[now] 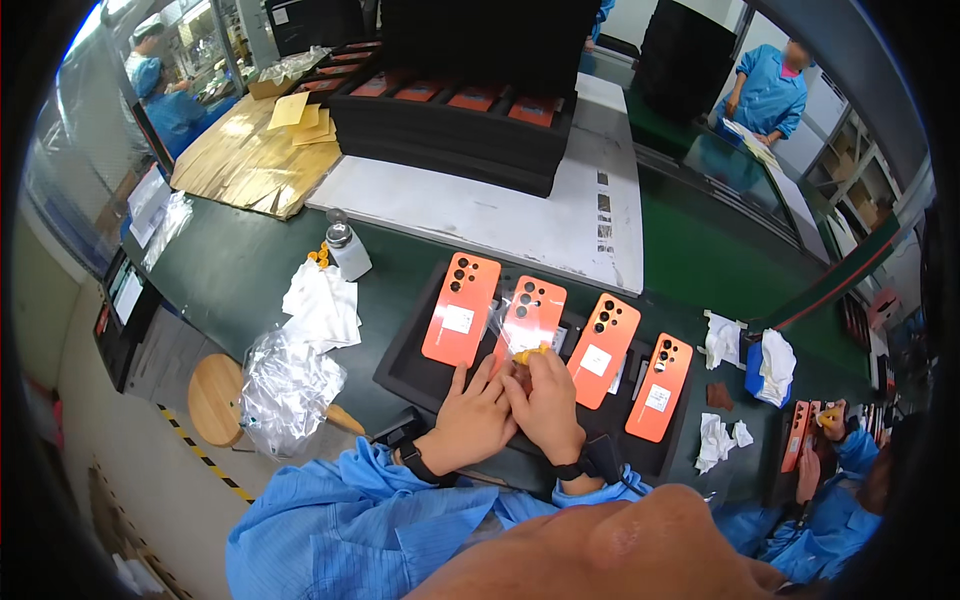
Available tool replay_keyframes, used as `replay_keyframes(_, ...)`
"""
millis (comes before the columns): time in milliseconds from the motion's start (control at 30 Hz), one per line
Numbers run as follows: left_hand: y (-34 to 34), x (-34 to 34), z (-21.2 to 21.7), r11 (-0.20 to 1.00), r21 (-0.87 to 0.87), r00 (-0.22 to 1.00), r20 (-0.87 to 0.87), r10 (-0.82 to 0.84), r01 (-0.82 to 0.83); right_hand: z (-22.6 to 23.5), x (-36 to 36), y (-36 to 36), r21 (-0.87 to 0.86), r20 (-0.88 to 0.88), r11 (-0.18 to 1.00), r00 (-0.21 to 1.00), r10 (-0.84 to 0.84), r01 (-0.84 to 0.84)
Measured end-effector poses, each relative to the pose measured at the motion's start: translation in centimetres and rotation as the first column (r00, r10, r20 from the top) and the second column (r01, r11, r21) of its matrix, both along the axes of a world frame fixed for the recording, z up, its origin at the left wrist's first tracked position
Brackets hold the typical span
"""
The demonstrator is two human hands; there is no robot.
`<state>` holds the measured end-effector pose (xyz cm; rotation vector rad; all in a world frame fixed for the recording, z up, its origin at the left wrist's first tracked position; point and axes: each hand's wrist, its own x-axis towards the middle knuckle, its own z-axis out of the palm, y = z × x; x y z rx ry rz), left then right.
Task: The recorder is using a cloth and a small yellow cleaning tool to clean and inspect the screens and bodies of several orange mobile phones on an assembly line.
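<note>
I see both hands together on the black tray (400,372): my right hand (545,398) pinches a small yellow tab (528,353) against the second orange phone back cover (530,315), long axis pointing away; my left hand (472,415) rests flat beside it.

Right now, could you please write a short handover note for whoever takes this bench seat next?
Left hand: open, resting flat on the black tray, holding nothing.
Right hand: pinches a small yellow piece against the lower end of the second orange phone cover.
Four orange covers lie in a row on the tray, camera cut-outs up, each with a white label.
Nearby: small bottle, white wipes, crumpled clear bag.
Done: cannot tell which covers are finished. The second cover is in hand; the two to its right lie untouched.
</note>
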<state>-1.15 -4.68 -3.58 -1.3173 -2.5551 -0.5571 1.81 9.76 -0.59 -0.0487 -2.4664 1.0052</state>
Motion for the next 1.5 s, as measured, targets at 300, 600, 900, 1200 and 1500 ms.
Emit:
replay_keyframes(300,0.00,0.01,0.33,1.000,-0.004,0.999,-0.036,0.010,-0.010,-0.34,0.31,0.26,0.125,0.071,0.991,0.995,-0.067,0.057)
replay_keyframes(600,-0.09,-0.04,0.56,1.000,-0.013,1.000,-0.017,-0.004,0.003,-0.23,0.31,0.14,0.179,0.044,0.978,0.992,-0.116,0.107)
replay_keyframes(900,-0.03,0.03,0.63,1.000,0.007,1.000,-0.029,0.005,-0.005,-0.36,0.22,0.22,0.189,0.030,0.975,0.992,-0.126,0.118)
replay_keyframes(1200,0.05,0.07,0.74,1.000,-0.004,0.999,-0.048,0.002,-0.002,-0.63,0.24,0.46,0.200,-0.004,0.971,0.991,-0.133,0.131)
replay_keyframes(1500,0.20,0.02,0.50,1.000,0.009,0.998,-0.067,0.012,-0.011,-0.91,-0.18,0.67,0.195,-0.110,0.971,0.986,-0.122,0.142)
